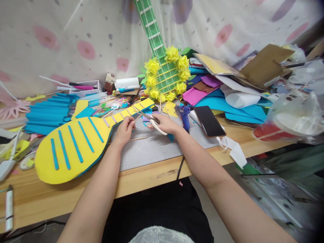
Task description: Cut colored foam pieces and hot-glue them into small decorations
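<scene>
My right hand (165, 124) is closed on a pair of scissors (157, 127) with white handles, their blades pointing up and left over the grey cutting mat (149, 155). In a pinch, my left hand (124, 131) holds a thin wooden stick (138, 118), close to the scissor blades. Another thin stick (138, 138) lies on the mat just below. Beside my left hand lies a yellow paper instrument shape (76, 145), with blue strips across its round body and a long neck reaching behind both hands.
A blue glue gun (184, 116) and a black phone (209, 121) lie to the right. Behind stands a green paper instrument (165, 79) with yellow flowers. Coloured paper (233, 104) piles up at right, near a plastic tub (283, 125). Folded blue paper (48, 113) lies left.
</scene>
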A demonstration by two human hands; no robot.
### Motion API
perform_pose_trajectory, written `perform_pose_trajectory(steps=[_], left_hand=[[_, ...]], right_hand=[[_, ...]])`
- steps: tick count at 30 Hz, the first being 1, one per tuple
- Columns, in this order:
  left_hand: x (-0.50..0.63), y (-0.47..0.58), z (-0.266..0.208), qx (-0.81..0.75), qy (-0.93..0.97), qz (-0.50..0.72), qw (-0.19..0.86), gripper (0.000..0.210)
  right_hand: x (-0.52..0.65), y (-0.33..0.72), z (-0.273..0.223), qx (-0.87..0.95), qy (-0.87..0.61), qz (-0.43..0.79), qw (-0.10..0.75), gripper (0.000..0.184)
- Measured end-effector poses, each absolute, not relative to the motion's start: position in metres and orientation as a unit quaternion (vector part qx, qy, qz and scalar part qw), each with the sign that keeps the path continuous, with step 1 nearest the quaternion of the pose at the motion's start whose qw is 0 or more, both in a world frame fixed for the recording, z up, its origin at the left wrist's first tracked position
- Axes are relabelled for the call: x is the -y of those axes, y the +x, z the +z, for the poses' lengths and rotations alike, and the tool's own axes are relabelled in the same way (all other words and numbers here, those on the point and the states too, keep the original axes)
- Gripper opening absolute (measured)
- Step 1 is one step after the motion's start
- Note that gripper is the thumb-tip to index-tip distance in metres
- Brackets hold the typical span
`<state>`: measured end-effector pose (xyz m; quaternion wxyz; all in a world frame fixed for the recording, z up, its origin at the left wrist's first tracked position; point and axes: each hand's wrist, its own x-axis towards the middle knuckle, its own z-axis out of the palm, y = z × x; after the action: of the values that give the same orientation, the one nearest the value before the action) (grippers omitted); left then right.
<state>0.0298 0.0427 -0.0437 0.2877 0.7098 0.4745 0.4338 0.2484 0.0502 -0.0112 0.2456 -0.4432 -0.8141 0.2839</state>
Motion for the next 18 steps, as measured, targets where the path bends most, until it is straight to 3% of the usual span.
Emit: perform_pose_trajectory(steps=[18], left_hand=[[-0.0458, 0.0275, -0.0475, -0.472, 0.703, 0.44, 0.299, 0.014]], right_hand=[[-0.0527, 0.2497, -0.0143, 0.804, -0.466, 0.249, 0.274, 0.044]])
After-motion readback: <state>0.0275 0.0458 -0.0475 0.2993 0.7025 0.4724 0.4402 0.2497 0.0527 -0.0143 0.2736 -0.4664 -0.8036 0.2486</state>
